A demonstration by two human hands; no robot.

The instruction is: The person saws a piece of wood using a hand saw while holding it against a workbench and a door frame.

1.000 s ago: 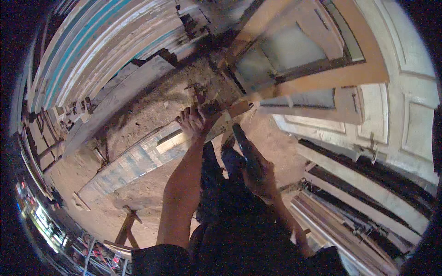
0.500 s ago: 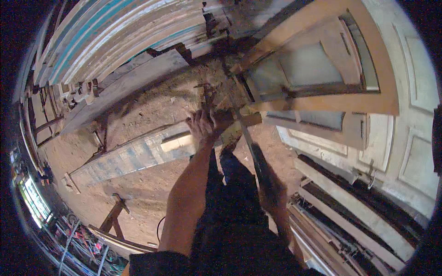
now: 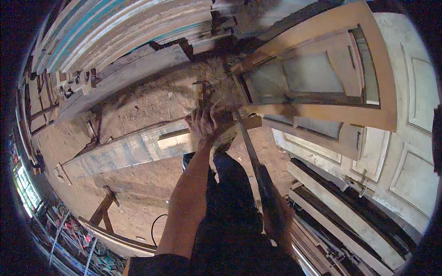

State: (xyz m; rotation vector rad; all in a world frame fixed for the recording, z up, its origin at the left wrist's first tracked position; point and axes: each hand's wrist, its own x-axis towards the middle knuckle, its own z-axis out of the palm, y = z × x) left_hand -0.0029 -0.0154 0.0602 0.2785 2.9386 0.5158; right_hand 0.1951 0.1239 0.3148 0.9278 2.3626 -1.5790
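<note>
My left hand (image 3: 201,126) lies with spread fingers on a dark wooden piece (image 3: 251,123) that sits across the right end of a long narrow bench (image 3: 115,157). In my right hand (image 3: 282,218), low and to the right, is a long handsaw (image 3: 249,146). Its blade slants up and away from me, and its far end meets the wooden piece just right of my left hand. Shadow hides most of the right fingers and the saw's grip. A short pale wood block (image 3: 174,140) rests on the bench by my left wrist.
Panelled wooden door frames (image 3: 317,110) and a white door (image 3: 416,96) stand on the right, with long timbers (image 3: 340,202) below. Stacked boards (image 3: 124,34) fill the far left. A wooden trestle (image 3: 105,209) stands on the dirt floor (image 3: 138,195) at near left.
My right hand has drawn slightly down toward me with the handsaw. My left hand stays on the wooden piece. The view has shifted a little.
</note>
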